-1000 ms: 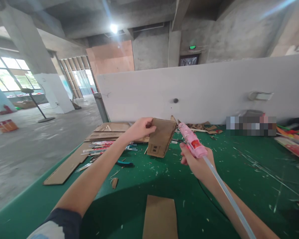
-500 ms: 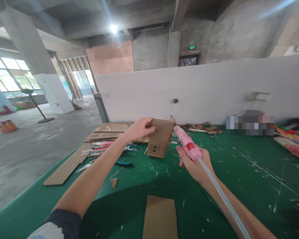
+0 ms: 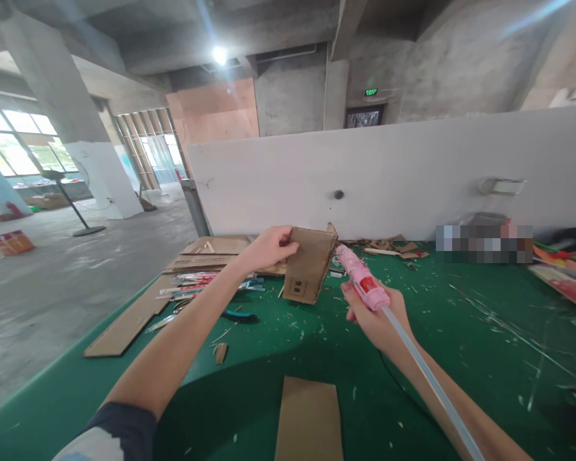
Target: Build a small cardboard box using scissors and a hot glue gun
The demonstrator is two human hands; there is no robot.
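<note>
My left hand [image 3: 273,247] pinches the upper left edge of a cardboard piece [image 3: 310,266] with printed marks, held up above the green table [image 3: 269,339]. My right hand [image 3: 377,314] is wrapped round a pink hot glue gun [image 3: 363,278]. A long translucent glue stick [image 3: 425,371] sticks out of its back end, over my right forearm. The gun's tip is close to the right edge of the held cardboard; whether they touch I cannot tell. Another flat cardboard piece [image 3: 310,419] lies in front of me, cut off by the lower frame edge.
On the left lie cardboard strips [image 3: 129,320], several packaged tools [image 3: 192,285] and a blue-handled tool [image 3: 240,316]. Cardboard scraps [image 3: 393,248] lie along the white partition [image 3: 388,173]. A small scrap [image 3: 221,353] is nearer me. A dark cord [image 3: 403,384] runs below my right hand.
The glue gun has shifted very slightly down and right along with my right hand. My left hand keeps the cardboard piece almost still.
</note>
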